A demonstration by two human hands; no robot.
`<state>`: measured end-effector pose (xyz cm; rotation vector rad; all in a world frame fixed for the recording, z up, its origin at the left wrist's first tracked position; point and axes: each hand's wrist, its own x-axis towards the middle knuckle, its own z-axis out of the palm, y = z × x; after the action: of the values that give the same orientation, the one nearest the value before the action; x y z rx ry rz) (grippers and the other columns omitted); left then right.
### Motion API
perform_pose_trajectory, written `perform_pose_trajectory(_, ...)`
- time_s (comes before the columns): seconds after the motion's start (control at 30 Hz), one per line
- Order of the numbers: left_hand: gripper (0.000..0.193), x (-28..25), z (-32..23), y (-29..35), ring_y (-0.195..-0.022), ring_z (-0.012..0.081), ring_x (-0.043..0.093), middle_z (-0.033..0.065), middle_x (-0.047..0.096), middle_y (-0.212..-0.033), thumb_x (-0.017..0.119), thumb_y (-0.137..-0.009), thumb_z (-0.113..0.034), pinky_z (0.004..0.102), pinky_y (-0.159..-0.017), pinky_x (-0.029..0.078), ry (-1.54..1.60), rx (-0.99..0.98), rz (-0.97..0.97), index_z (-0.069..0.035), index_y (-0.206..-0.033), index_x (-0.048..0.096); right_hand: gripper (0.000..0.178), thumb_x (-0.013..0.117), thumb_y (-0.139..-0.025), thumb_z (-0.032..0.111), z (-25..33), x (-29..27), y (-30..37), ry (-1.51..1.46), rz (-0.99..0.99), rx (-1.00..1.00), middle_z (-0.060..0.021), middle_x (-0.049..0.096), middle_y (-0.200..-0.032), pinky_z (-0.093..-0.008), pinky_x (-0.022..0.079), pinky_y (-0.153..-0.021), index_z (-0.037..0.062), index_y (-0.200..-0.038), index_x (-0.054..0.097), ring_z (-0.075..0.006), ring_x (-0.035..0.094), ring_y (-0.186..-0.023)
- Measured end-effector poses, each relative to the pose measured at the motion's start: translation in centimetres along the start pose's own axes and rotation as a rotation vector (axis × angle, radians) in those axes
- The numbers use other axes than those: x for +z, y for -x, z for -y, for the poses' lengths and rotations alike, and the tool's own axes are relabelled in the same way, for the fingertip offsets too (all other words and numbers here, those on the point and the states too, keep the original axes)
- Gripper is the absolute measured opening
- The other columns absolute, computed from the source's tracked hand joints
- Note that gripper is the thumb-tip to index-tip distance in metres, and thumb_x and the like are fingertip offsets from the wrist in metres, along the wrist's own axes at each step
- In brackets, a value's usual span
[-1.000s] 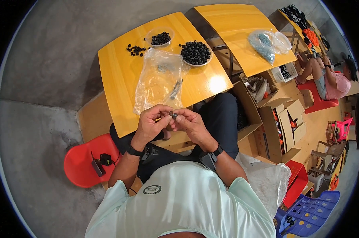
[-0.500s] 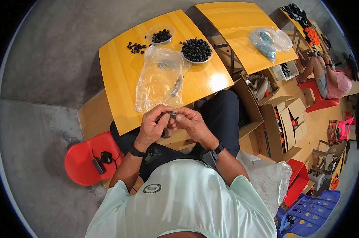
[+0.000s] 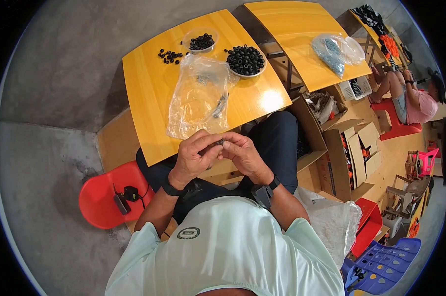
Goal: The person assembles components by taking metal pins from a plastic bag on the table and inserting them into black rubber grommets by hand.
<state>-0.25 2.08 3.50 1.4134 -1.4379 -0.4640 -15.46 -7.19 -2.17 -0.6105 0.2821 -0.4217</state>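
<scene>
- Head view: left hand [image 3: 192, 155] and right hand [image 3: 244, 156] meet above the lap, by the near edge of the table [image 3: 151, 108].
- Dark piece [image 3: 220, 142] sits between them, fingertips of both clamped together on it; too small to tell its shape.
- Clear bag [image 3: 191, 106] lies on the table, just beyond the hands.
- Farther off: loose beads [image 3: 169, 57], black, left; clear bowl [image 3: 214, 35] of beads beside them; fuller bowl [image 3: 251, 76] right, near the bag.
- Second table [image 3: 282, 29], far right, bears a blue-filled bag [image 3: 330, 59].
- Red seat [image 3: 97, 202], near left; black gadgets [image 3: 131, 193] on it.
- Far right, person [image 3: 421, 106] in pink, seated.
</scene>
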Motion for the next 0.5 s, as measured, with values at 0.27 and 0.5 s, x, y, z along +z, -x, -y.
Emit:
perform_pose_trajectory(0.27, 0.025, -0.39, 0.34, 0.77, -0.078, 0.0121, 0.062, 0.0075, 0.063, -0.09, 0.064, -0.092, -0.001, 0.0231, -0.069, 0.05, 0.305, -0.307, 0.058, 0.002, -0.117, 0.067, 0.026, 0.062, -0.098, 0.013, -0.4, -0.64, 0.14, -0.093, 0.057, 0.017, -0.007, 0.068, -0.098, -0.0278, 0.056, -0.078, 0.0006, -0.121, 0.063, -0.0133, 0.065, -0.082)
perform_pose_trajectory(0.5, 0.022, -0.39, -0.44, 0.26, -0.061, 0.0053, 0.055, 0.0031, 0.059, -0.085, 0.06, -0.094, -0.002, 0.0199, -0.053, 0.043, 0.335, -0.212, 0.033, 0.001, -0.114, 0.068, 0.027, 0.063, -0.098, 0.013, -0.56, -0.81, 0.1, -0.148, 0.088, 0.032, -0.0072, 0.069, -0.1, -0.0284, 0.056, -0.079, 0.0002, -0.121, 0.063, -0.0139, 0.066, -0.082)
